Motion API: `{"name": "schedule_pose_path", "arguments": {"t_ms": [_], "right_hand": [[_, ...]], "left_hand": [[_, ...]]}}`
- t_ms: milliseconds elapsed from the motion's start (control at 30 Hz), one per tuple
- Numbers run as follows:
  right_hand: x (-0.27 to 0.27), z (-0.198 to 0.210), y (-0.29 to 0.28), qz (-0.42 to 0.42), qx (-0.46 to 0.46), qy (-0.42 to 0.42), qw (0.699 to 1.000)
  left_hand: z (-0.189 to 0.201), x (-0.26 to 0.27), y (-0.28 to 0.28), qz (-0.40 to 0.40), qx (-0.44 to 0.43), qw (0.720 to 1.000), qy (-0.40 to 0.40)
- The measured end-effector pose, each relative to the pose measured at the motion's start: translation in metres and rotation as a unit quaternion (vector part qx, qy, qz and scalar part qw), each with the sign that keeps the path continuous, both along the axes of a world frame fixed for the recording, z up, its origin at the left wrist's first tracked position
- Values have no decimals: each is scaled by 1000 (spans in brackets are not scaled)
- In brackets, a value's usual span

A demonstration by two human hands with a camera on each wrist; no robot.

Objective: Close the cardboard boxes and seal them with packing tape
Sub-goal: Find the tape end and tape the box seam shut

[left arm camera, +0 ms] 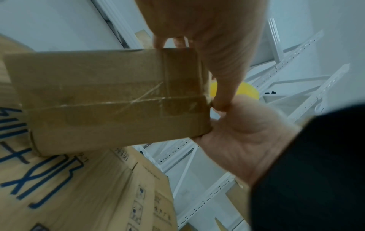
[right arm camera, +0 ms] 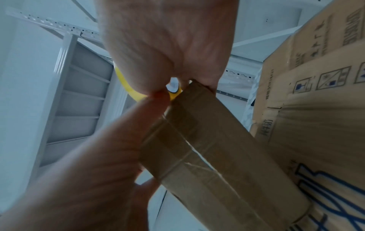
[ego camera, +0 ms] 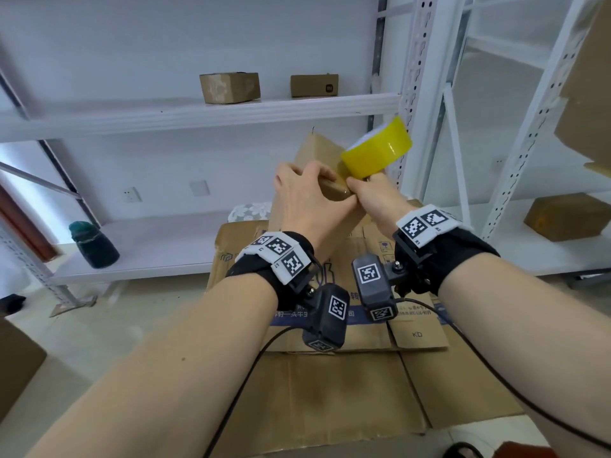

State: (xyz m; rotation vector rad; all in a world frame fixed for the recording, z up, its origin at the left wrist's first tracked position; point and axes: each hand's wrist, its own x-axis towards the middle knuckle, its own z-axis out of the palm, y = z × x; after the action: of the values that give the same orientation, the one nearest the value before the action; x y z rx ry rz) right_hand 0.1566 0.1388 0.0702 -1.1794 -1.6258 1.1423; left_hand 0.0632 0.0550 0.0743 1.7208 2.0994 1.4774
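Here the left hand (ego camera: 305,196) is gripping the top edge of the small cardboard box (left arm camera: 110,100), fingers curled over the far side and thumb pressing the near face, probably to steady the box while the tape end is being torn or fixed. The right hand (ego camera: 373,196), just beside that corner, is holding the yellow tape roll (ego camera: 377,148) lifted above the box, thumb meeting the left thumb at the edge. A darker strip of tape is already lying over the box's seam and wrapping its corner. The box is standing tilted on the flattened cardboard (ego camera: 334,391) below it. Behind the box, the shelf posts (ego camera: 413,94) are standing near the roll, leaving more free room toward the person.
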Motion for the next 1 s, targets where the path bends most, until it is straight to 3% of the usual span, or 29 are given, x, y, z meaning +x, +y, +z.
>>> {"name": "schedule_pose_path", "arguments": {"t_ms": [267, 400, 500, 600, 800, 900, 1000], "right_hand": [[-12, 14, 2, -26, 45, -24, 998], [-30, 13, 18, -19, 51, -43, 998], [-42, 23, 15, -23, 43, -50, 998], [-57, 24, 14, -18, 36, -68, 997], [-84, 13, 12, -25, -102, -42, 994], [-95, 13, 10, 9, -201, 13, 979], [-98, 22, 2, 29, -239, 22, 970]], "left_hand": [[15, -22, 4, 24, -2, 999, -28], [20, -41, 8, 64, -26, 991, -114], [25, -64, 14, 37, -45, 978, -201], [27, -84, 16, 3, -98, 975, -201], [14, -105, 15, -6, -138, 957, -254], [15, -115, 13, -25, -162, 934, -319], [20, -121, 13, -66, -193, 895, -397]]}}
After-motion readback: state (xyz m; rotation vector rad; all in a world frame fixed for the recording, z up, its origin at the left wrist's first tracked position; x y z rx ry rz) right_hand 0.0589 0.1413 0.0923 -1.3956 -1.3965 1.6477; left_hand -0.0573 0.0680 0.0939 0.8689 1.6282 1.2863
